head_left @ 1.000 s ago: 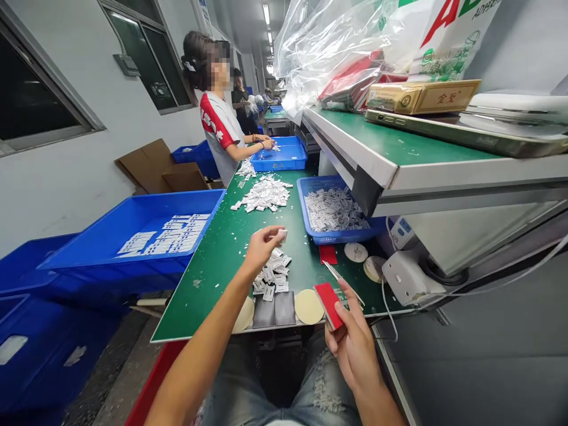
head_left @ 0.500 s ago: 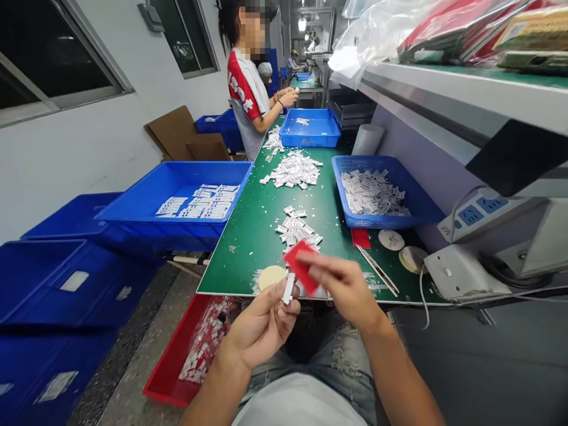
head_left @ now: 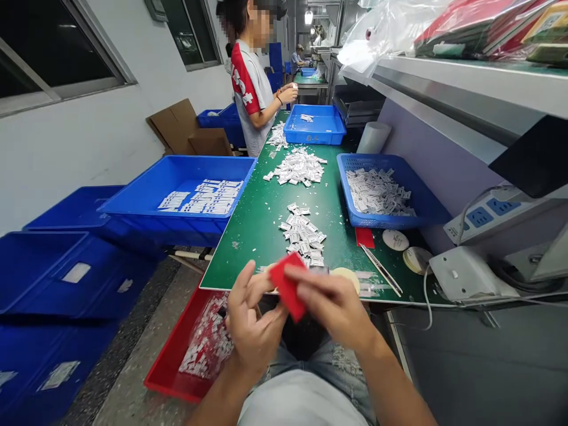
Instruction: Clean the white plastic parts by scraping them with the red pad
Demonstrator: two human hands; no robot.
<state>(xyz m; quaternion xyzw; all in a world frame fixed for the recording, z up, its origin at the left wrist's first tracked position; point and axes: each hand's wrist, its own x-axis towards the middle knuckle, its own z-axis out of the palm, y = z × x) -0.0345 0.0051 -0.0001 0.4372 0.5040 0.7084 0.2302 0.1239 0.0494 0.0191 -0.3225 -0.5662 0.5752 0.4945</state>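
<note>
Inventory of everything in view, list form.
Workbench: 1, green, centre.
Small pieces: 3 piles, white, on bench.
Mesh basket: 1, blue, bench right, holding white pieces.
Tray: 1, blue, bench far end.
Crate: 1, blue, left of bench, white sheets inside.
Floor crates: several, blue, far left.
Floor tray: 1, red, below bench, scraps inside.
Tweezers: 1, metal, bench right.
Discs: 3, beige, bench front right.
Power strip: 1, white and blue, right.
Co-workers: at least 2, far side.
Red pad: 1, red, between hands.
Right hand: 1, fingers on pad.
Left hand: 1, beside pad.
</note>
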